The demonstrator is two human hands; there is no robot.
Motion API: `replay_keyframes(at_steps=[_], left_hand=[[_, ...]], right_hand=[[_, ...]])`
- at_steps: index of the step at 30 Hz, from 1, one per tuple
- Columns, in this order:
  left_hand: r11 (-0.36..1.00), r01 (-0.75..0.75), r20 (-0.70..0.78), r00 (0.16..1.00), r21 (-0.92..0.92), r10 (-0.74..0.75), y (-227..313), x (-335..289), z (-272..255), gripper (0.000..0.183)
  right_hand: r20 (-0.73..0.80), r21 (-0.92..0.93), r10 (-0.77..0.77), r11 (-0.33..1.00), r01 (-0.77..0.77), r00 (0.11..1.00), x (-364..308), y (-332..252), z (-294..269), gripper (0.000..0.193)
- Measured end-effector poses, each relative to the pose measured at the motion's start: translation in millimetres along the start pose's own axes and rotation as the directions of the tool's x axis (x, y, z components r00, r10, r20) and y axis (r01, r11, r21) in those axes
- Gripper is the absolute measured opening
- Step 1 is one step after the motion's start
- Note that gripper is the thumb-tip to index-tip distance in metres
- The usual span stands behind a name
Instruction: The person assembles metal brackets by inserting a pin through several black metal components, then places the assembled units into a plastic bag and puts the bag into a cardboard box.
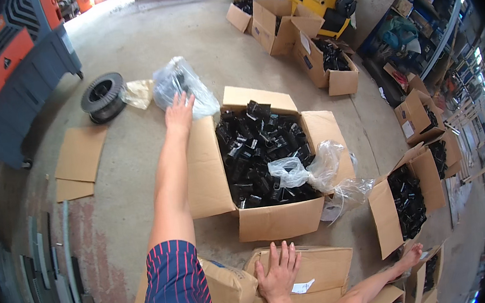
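Stretched forward, my left hand (180,112) is open, fingers spread, at the near edge of a clear plastic bag (204,101) with something dark inside; whether it touches the bag I cannot tell. My right hand (279,276) lies flat with spread fingers on a closed cardboard box (323,260) bearing a white label. Between and beyond my hands stands an open carton (280,220) full of small glossy black parts (260,149), their kind unclear. Crumpled clear plastic (325,166) lies over its right side.
Another bare limb (382,279) reaches right from the lower edge; whose it is stays unclear. A dark wire spool (103,97) and flat cardboard (81,161) lie leftward. Open cartons of black parts (406,198) line the right. Metal bars (61,292) lie lower left, beneath a grey-orange machine (38,91).
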State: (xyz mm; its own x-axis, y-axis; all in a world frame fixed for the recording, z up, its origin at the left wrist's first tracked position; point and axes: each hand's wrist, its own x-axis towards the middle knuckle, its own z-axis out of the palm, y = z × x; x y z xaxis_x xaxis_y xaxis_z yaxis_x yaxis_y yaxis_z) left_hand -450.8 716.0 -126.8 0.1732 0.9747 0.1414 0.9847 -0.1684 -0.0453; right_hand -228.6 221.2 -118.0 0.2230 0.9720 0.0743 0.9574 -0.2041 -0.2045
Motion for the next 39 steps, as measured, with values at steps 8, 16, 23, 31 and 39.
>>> replay_keyframes(at_steps=[8, 16, 23, 31, 39], left_hand=[[0.977, -0.128, 0.205, 0.974, 0.171, 0.092, -37.5, 8.9, 86.7, 0.024], [0.987, -0.148, -0.164, 0.974, 0.061, 0.156, -102.9, -55.0, 39.2, 0.011], [0.991, -0.101, 0.145, 0.985, 0.082, 0.088, -96.3, -250.5, -0.3, 0.021], [0.546, 0.607, 0.623, 0.760, -0.577, -0.187, -85.3, -287.8, -88.6, 0.057], [0.891, 0.197, 0.135, 0.979, -0.408, -0.155, -38.1, -303.5, -64.5, 0.032]], right_hand=[[0.025, -0.005, 0.033, 0.999, -0.033, 0.999, 0.1, -1.4, 8.0, 0.063], [0.003, 0.011, 0.033, 0.999, -0.033, 0.999, 5.5, -2.3, 1.3, 0.063], [-0.007, 0.088, 0.031, 0.996, -0.030, 1.000, 6.8, -11.0, -1.0, 0.061], [-0.087, 0.055, 0.040, 0.998, -0.035, 0.995, -0.2, -5.9, -2.8, 0.059], [-0.087, 0.029, 0.017, 0.999, -0.015, 0.996, 0.3, -7.9, 4.9, 0.059]])
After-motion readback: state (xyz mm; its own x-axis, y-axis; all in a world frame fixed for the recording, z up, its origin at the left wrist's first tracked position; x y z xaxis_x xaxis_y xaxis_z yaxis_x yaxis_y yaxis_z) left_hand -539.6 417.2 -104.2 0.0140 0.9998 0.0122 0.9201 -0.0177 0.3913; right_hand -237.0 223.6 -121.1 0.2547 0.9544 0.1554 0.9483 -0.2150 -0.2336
